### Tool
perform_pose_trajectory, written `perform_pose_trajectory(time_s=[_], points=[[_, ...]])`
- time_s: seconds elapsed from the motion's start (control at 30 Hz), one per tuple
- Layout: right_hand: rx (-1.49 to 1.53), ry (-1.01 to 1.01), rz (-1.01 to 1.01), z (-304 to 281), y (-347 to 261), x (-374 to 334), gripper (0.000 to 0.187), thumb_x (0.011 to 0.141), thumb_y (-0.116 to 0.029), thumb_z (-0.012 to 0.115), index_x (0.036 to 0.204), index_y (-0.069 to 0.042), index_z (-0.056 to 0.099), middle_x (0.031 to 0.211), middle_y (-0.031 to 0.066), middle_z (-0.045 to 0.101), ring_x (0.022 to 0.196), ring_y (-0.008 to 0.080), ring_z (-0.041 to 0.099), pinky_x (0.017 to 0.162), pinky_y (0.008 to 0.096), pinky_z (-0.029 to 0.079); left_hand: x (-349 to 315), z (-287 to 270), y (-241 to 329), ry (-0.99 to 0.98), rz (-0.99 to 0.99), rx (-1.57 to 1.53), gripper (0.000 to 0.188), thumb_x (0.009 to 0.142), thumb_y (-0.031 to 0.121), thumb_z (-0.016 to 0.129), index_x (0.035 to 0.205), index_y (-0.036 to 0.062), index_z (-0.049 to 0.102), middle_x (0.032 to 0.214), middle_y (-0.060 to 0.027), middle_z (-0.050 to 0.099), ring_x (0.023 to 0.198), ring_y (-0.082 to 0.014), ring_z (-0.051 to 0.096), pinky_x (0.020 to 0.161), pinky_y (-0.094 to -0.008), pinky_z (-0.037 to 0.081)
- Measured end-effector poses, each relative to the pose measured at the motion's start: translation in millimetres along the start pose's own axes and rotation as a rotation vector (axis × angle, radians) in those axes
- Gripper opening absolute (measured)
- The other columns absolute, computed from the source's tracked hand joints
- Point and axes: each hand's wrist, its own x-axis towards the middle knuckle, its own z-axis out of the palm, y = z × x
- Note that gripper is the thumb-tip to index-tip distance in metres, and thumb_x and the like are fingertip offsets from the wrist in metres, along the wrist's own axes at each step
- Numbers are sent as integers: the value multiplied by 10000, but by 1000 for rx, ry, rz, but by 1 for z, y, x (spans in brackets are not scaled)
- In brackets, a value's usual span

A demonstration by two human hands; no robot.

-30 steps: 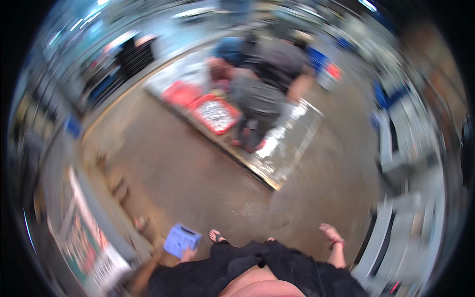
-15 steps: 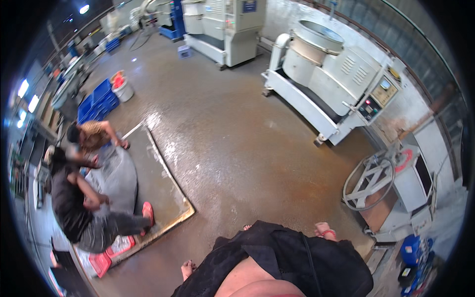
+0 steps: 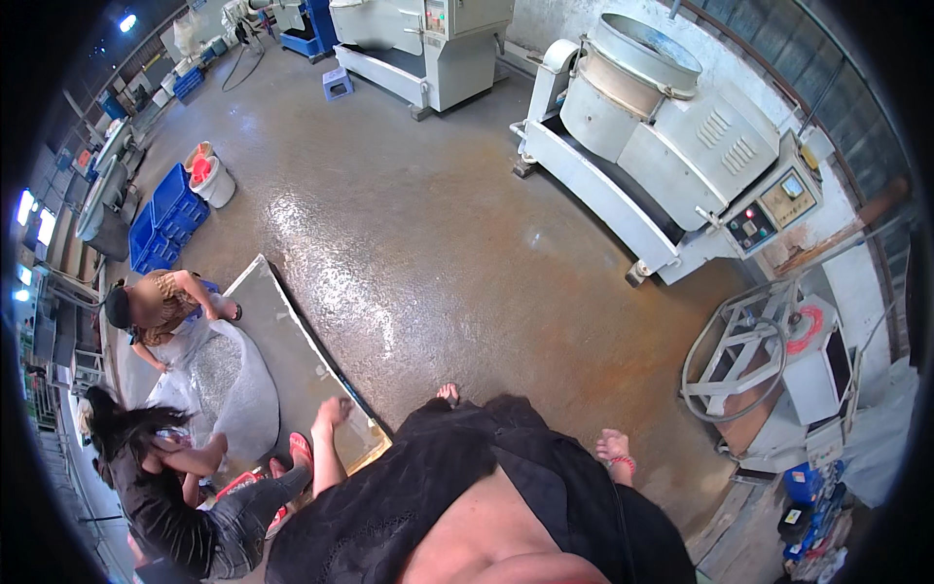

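My left hand [image 3: 333, 413] swings forward beside my black clothing [image 3: 428, 487], above the pale edge of a low basin in the floor [image 3: 321, 350]. Its fingers are curled in, and I see nothing in them. On the other side hangs my right hand [image 3: 613, 447], a red bracelet [image 3: 621, 461] at its wrist. Those fingers are curled too, with no object showing, over the wet brown floor [image 3: 467, 273]. One of my feet [image 3: 448, 392] shows ahead of the clothing. Neither hand touches any equipment.
Two people, one in brown [image 3: 165, 297] and one in black [image 3: 161, 496], crouch at left by a large translucent sack [image 3: 248, 389]. Blue crates [image 3: 175, 209] and a white bucket [image 3: 216, 183] stand behind them. A tub machine [image 3: 613, 117] and a hose frame [image 3: 735, 350] line the right.
My left hand has come forward from beside my clothing. My view has shifted, bringing the basin's corner closer. The person in brown has leaned back from the sack, which now shows more.
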Motion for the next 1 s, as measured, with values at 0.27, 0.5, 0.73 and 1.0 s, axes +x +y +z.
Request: perform_pose_trajectory(time_s=[0.27, 0.5, 0.73, 1.0], points=[[-33, 79, -18, 103, -71, -9, 258, 867, -246, 542, 1015, -37, 580, 751, 92, 601, 604, 201, 556, 570, 334, 486, 200, -167, 359, 213, 654, 197, 353, 793, 235, 626, 1117, 106, 577, 1002, -202, 591, 981, -360, 554, 860, -423, 445], [-270, -52, -135, 129, -311, 136, 283, 872, -275, 522, 1019, -41, 582, 778, 89, 596, 633, 205, 553, 590, 337, 480, 332, -135, 417, 235, 433, -196, 660, 849, 358, 567, 1394, 271, 205, 1273, -303, 345, 1155, -449, 426, 970, -482, 381], [-420, 35, -214, 201, -555, 231, 309, 877, -303, 501, 1023, -44, 584, 806, 86, 592, 663, 208, 551, 609, 341, 475, 331, -119, 241, 104, -553, -131, 738, 820, 329, 567, 1424, 294, 146, 1395, -171, 312, 1288, -401, 257, 917, -635, 324], [-155, -34, -687, 324, -760, 329, 352, 882, -349, 515, 1079, -64, 575, 836, 54, 558, 774, 191, 553, 644, 351, 481, 252, -58, 156, 743, 98, -1274, 167, 745, 132, 464, 601, 52, 484, 654, -51, 497, 630, -137, 450, 608, -278, 365]])
